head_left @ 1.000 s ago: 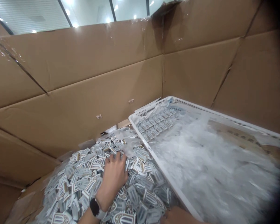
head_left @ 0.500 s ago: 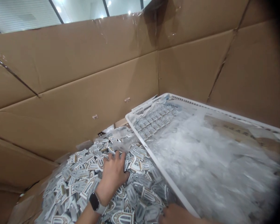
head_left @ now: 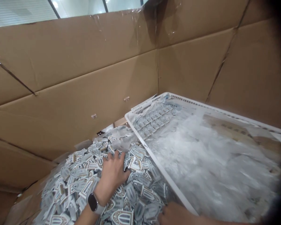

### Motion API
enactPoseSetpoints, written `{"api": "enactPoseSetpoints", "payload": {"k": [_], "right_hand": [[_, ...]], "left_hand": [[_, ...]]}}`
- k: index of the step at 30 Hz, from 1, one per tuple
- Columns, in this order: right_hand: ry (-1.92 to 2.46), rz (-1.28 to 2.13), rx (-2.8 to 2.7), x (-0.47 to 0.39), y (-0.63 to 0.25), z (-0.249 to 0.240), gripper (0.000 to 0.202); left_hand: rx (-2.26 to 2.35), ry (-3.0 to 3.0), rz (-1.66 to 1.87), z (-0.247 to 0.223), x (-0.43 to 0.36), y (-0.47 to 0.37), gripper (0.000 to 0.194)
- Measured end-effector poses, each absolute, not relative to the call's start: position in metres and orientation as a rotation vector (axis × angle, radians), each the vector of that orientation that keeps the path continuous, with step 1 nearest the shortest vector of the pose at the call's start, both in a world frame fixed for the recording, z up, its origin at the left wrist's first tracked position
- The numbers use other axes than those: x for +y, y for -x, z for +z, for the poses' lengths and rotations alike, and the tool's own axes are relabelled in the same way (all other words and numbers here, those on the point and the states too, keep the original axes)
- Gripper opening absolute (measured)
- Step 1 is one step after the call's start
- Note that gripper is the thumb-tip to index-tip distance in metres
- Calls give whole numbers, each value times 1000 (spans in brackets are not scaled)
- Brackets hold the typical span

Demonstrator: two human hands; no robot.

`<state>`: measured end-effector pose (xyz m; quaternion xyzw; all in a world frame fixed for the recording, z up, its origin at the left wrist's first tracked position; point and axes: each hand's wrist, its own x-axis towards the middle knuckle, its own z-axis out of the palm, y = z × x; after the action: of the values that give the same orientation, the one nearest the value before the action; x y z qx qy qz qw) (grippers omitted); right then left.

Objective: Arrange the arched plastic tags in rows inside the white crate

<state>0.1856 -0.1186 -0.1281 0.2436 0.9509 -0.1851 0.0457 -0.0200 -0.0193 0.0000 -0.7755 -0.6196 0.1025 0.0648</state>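
Note:
Many small arch-shaped pieces (head_left: 79, 175), white and grey with brown scroll trim, lie in a loose heap, several in clear bags. My left hand (head_left: 114, 170), with a watch (head_left: 93, 202) on its wrist, rests palm down on the heap, fingers and thumb apart. Low in the view, my right hand (head_left: 174, 214) is beside the white plastic basket (head_left: 162, 172), over the near right part of the heap. Its fingers look curled in, and what they grip, if anything, is hidden.
Tall cardboard walls (head_left: 84, 78) stand behind and to the right. Inside the basket are rows of bagged arch pieces (head_left: 152, 120) and crumpled clear plastic bags (head_left: 201, 168). Some clear film (head_left: 124, 137) lies at the heap's far edge.
The view has shifted slightly. My left hand stays spread on the same part of the heap, and my right hand remains low beside the basket.

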Motion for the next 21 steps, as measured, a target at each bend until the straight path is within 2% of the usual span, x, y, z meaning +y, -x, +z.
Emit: {"api": "enactPoseSetpoints", "payload": {"k": [5, 9, 14, 21], "right_hand": [[-813, -481, 2843, -125, -186, -111, 18], [-510, -411, 2762, -123, -194, -66, 6], [-486, -258, 2815, -127, -213, -19, 12], [-536, -320, 2772, -125, -213, -10, 11]], "left_hand": [[-1884, 2356, 345, 4, -17, 20, 60], [-1876, 2347, 385, 5, -15, 17, 64], [-1851, 2284, 376, 4, -19, 8, 61], [-1858, 2247, 367, 5, -21, 0, 60]]}}
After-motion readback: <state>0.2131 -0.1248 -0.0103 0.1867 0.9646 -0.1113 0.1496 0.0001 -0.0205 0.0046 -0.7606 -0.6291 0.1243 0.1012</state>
